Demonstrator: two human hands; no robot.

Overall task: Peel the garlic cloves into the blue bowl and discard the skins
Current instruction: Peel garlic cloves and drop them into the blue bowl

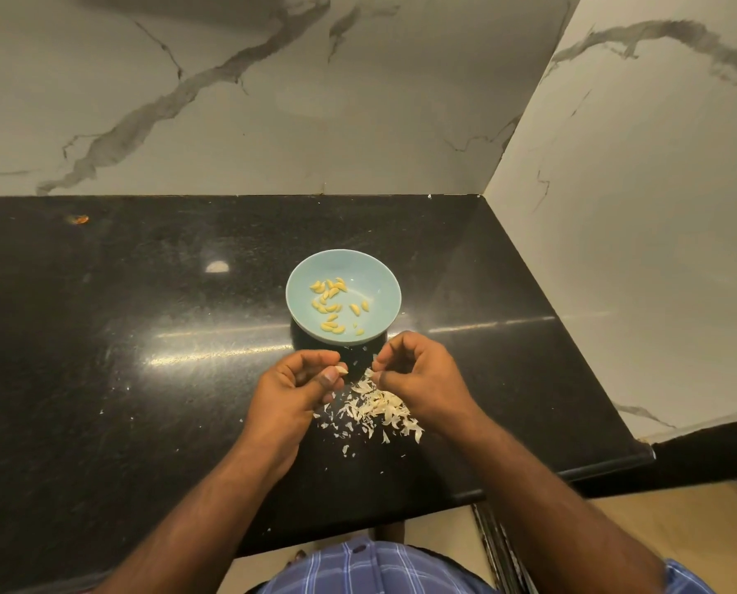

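Left hand (296,379) is pinching one garlic clove (341,370), its tip pointing toward 3 o'clock. Right hand (413,370) fingers are curling, pinching a skin scrap. About eighteen peeled cloves (330,300) are sitting in the blue bowl (383,289) at 12 o'clock, with the skin pile (377,407) at 6.

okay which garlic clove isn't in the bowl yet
The garlic clove pinched in the left hand, just short of the blue bowl. All the other peeled cloves already lie inside it.

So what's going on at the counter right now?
A person is peeling garlic over a black countertop. The left hand pinches a garlic clove at its fingertips; the right hand, fingers curled, seems to be pulling a bit of skin away. The blue bowl beyond the hands holds a scatter of peeled cloves. A pile of skins lies on the counter under the hands, not yet discarded.
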